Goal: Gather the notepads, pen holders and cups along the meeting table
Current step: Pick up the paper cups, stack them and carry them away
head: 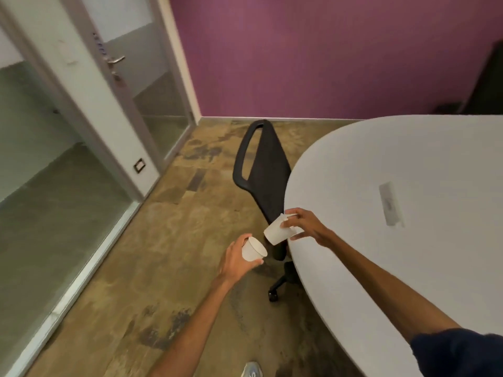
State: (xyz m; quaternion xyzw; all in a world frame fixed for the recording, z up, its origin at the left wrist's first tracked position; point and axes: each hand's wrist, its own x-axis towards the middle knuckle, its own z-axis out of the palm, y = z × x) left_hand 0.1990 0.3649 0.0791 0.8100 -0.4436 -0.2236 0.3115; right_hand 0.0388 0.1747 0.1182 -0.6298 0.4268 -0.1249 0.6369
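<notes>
Since left hand (236, 261) grips one paper cup (253, 250) and right hand (305, 223) the other cup (276, 233) at the meeting table (381, 159) edge, hold sides gently, they're crushable.

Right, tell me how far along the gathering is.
Done: both cups in view are picked up. In hand: the left hand holds the first cup; the right hand grips the second cup, tilted, at the table edge. Left: neither is set down yet. No notepads or pen holders show in this view, so their progress can't be judged.

Office meeting room: oval table (408, 164), swivel chair (268, 170)
</notes>
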